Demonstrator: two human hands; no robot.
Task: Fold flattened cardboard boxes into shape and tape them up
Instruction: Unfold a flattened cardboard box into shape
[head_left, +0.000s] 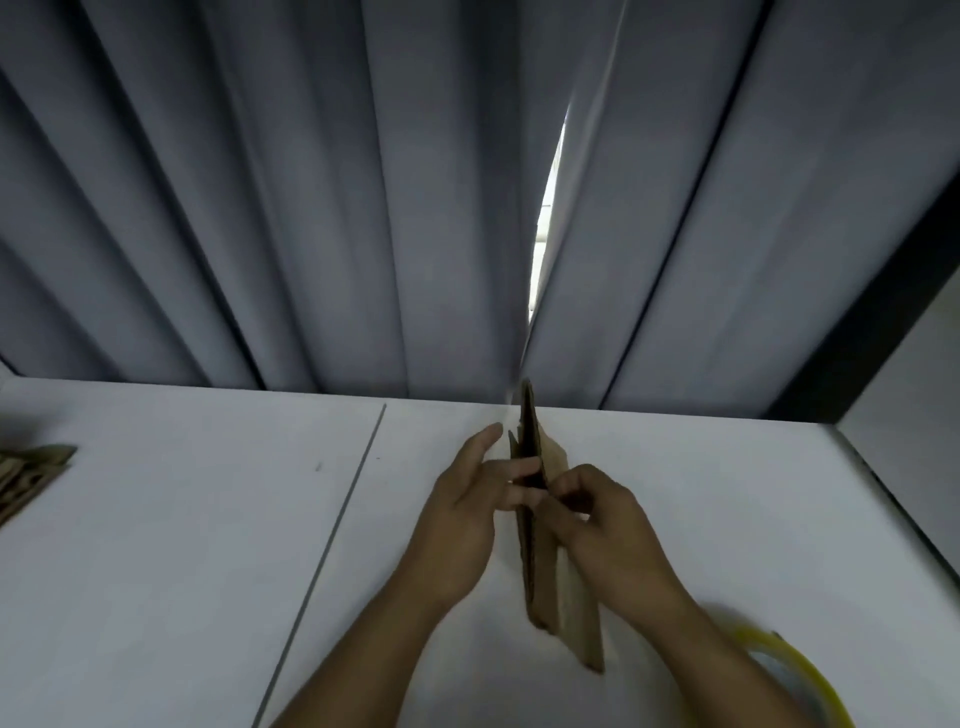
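Head view: flattened box (540, 571) edge-on — likely light, stiff, bending only at scores; right hand (608, 525) pinches one panel, left hand (462, 525) presses straight fingers opposite — best held by panel edges

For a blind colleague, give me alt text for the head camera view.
Two hands hold a flattened cardboard box edge-on over a white table: the right hand pinches it, the left hand's straight fingers press its side. A yellow tape roll lies lower right, more cardboard far left, a grey curtain behind.

We log: cardboard stack (31, 475), bench's left edge, cropped by frame; yellow tape roll (795, 667), front right corner, blurred and cropped.
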